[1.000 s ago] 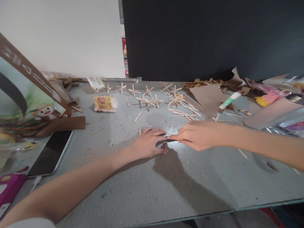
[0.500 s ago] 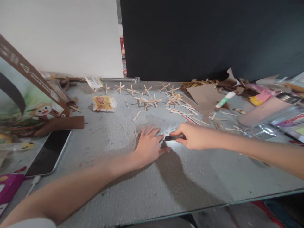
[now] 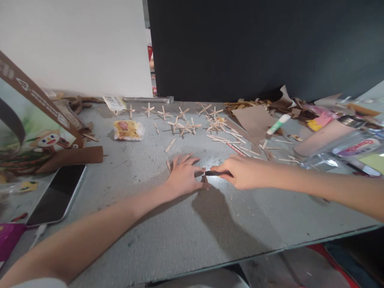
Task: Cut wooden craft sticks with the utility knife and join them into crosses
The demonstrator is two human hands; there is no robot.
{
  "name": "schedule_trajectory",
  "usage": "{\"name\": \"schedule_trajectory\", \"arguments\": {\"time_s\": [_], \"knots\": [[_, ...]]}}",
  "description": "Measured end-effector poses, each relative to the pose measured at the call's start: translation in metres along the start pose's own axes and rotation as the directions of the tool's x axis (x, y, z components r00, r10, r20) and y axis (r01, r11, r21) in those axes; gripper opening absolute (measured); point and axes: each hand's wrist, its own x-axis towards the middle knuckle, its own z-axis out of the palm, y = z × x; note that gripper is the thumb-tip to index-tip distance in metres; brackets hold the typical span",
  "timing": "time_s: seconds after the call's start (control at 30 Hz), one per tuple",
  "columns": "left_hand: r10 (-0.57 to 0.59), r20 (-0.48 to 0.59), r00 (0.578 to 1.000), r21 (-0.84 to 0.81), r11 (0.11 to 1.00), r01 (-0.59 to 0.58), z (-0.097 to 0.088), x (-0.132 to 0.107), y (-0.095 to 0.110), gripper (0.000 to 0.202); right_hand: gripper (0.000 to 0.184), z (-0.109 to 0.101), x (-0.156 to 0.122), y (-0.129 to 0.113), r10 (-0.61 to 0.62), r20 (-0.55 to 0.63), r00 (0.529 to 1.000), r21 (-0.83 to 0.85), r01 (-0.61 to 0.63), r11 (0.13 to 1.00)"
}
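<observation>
My right hand [image 3: 241, 172] is closed around a dark utility knife [image 3: 217, 173], its blade end pointing left toward my other hand. My left hand [image 3: 185, 175] lies low on the grey table [image 3: 168, 236], fingers spread, with thumb and forefinger pressing down a small wooden stick [image 3: 205, 180] beside the blade. Most of that stick is hidden by the fingers and glare. Another stick [image 3: 169, 165] shows just past the left fingers, and a loose one [image 3: 170, 145] lies farther back. Beyond my hands stand several star shapes [image 3: 185, 127] made of crossed wooden sticks.
Loose sticks [image 3: 223, 139] lie behind my right hand. A glue stick [image 3: 278, 124] and brown cardboard [image 3: 252, 120] are at right, near a pink cylinder [image 3: 322, 138]. At left are a phone [image 3: 57, 196], a cardboard tube [image 3: 81, 155], a small yellow packet [image 3: 129, 131] and a printed bag [image 3: 49, 136].
The view has shifted slightly. The knife has moved a little closer to my left hand, with its blade end now between thumb and forefinger. Both hands keep their hold.
</observation>
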Motion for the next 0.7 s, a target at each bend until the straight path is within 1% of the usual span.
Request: {"name": "schedule_trajectory", "arguments": {"time_s": [0.07, 0.1, 0.17, 0.2, 0.23, 0.27, 0.33, 0.37, 0.4, 0.43, 0.47, 0.57, 0.63, 0.7], "knots": [[0.002, -0.032, 0.999, 0.017, 1.000, -0.002, 0.004, -0.003, 0.004, 0.053, 0.034, -0.003, 0.001, -0.016, 0.159, 0.033, 0.987, -0.010, -0.159, 0.987], [0.011, -0.041, 0.999, 0.019, 1.000, -0.010, 0.005, -0.004, 0.005, 0.052, 0.030, -0.005, 0.002, -0.023, 0.213, 0.048, 0.976, -0.011, -0.213, 0.977], [0.018, -0.029, 0.999, 0.010, 1.000, -0.018, 0.004, -0.003, 0.004, 0.049, 0.026, -0.011, 0.005, -0.034, 0.305, 0.118, 0.945, -0.006, -0.306, 0.952], [0.016, -0.010, 1.000, 0.000, 1.000, -0.016, 0.003, -0.001, 0.002, 0.048, 0.027, -0.015, 0.006, -0.036, 0.321, 0.139, 0.937, -0.007, -0.323, 0.946], [-0.001, 0.020, 1.000, -0.011, 1.000, 0.001, 0.001, 0.001, 0.001, 0.049, 0.029, -0.018, 0.008, -0.036, 0.314, 0.152, 0.937, -0.014, -0.316, 0.949], [-0.009, 0.053, 0.999, -0.021, 1.000, 0.010, -0.001, 0.003, -0.001, 0.052, 0.032, -0.020, 0.009, -0.035, 0.277, 0.152, 0.949, -0.028, -0.276, 0.961], [-0.013, 0.089, 0.996, -0.039, 0.999, 0.016, -0.006, 0.007, -0.003, 0.056, 0.038, -0.022, 0.009, -0.030, 0.160, 0.121, 0.980, -0.079, -0.151, 0.985], [-0.030, 0.088, 0.996, -0.040, 0.999, 0.034, -0.008, 0.008, -0.002, 0.056, 0.040, -0.022, 0.009, -0.027, 0.107, 0.108, 0.988, -0.105, -0.096, 0.990], [-0.047, 0.078, 0.996, -0.037, 0.998, 0.050, -0.008, 0.008, -0.001, 0.055, 0.042, -0.021, 0.008, -0.025, 0.083, 0.103, 0.991, -0.117, -0.070, 0.991], [-0.067, 0.061, 0.996, -0.029, 0.997, 0.069, -0.008, 0.007, 0.000, 0.054, 0.043, -0.019, 0.007, -0.024, 0.086, 0.104, 0.991, -0.111, -0.075, 0.991], [-0.086, 0.043, 0.995, -0.020, 0.996, 0.087, -0.008, 0.006, 0.002, 0.052, 0.043, -0.017, 0.006, -0.024, 0.114, 0.107, 0.988, -0.085, -0.105, 0.991], [-0.115, -0.003, 0.993, -0.006, 0.993, 0.115, -0.002, 0.002, 0.006, 0.049, 0.036, -0.010, 0.006, -0.028, 0.254, 0.087, 0.963, 0.039, -0.258, 0.965], [-0.115, -0.021, 0.993, -0.014, 0.993, 0.114, 0.003, 0.002, 0.006, 0.047, 0.031, -0.005, 0.008, -0.030, 0.349, 0.067, 0.935, 0.123, -0.355, 0.927], [-0.111, -0.031, 0.993, -0.027, 0.994, 0.110, 0.008, 0.004, 0.003, 0.046, 0.028, -0.003, 0.010, -0.029, 0.425, 0.080, 0.902, 0.215, -0.432, 0.876]]}}
